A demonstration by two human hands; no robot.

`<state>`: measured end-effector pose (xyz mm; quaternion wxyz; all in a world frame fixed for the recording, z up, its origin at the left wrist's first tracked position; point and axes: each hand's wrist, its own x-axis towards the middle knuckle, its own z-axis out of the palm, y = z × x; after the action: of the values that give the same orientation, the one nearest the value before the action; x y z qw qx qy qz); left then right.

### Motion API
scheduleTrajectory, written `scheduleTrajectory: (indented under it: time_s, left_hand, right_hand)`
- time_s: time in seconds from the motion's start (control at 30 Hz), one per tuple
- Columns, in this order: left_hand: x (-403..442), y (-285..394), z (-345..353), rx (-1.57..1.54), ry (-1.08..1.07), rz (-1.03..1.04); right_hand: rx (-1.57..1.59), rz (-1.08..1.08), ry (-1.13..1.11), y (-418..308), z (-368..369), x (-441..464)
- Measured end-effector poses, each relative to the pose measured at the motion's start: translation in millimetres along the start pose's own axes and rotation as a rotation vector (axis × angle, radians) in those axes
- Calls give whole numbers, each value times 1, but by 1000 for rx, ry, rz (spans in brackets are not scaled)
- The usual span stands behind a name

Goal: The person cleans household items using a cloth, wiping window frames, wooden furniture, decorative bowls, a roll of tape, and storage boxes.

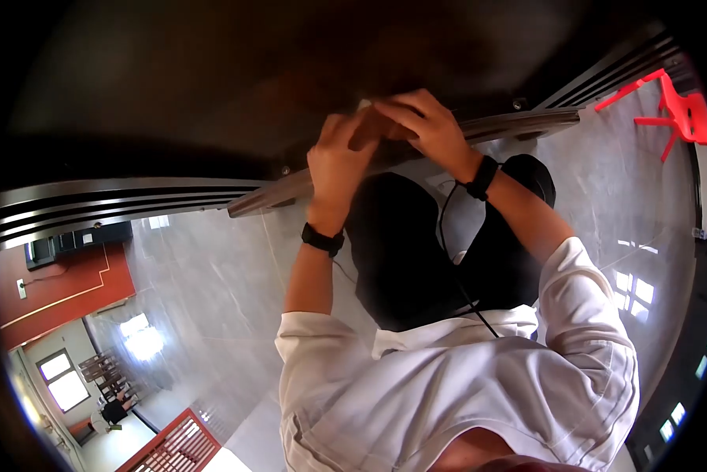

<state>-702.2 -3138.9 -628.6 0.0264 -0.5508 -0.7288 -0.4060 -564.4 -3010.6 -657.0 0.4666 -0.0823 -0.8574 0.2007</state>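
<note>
My left hand (340,153) and my right hand (426,126) meet over the front edge of a dark tabletop (212,102). Both have bent fingers, drawn in close together. At the fingertips shows a small pale bit (364,104), too small to name. The palms and whatever else lies between the fingers are hidden. Below the hands, a long brown wooden strip (290,189) runs along the table edge. Each wrist wears a black band, and a thin black cable (445,216) hangs from the right one.
Ribbed metal trim (125,206) lines the table edge. A red plastic chair (678,114) stands at the far right on the shiny grey floor (212,275). A red slatted wooden piece (182,448) is at the lower left, and another person (116,411) is in the distance.
</note>
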Motion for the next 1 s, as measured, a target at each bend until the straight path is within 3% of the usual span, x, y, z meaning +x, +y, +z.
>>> scheduleTrajectory:
  time_s: [0.27, 0.53, 0.83, 1.0]
  left_hand:
    - [-21, -39, 39, 145, -339, -77]
    - [-3, -25, 75, 142, -594, -74]
    - [-16, -33, 28, 171, -498, -249]
    - [-7, -29, 45, 211, -559, -132]
  right_hand:
    - [-206, 224, -312, 19, 25, -59]
    - [-300, 412, -355, 19, -7, -61]
    - [-200, 373, -283, 11, 52, -64]
    - [-235, 448, -288, 11, 30, -64]
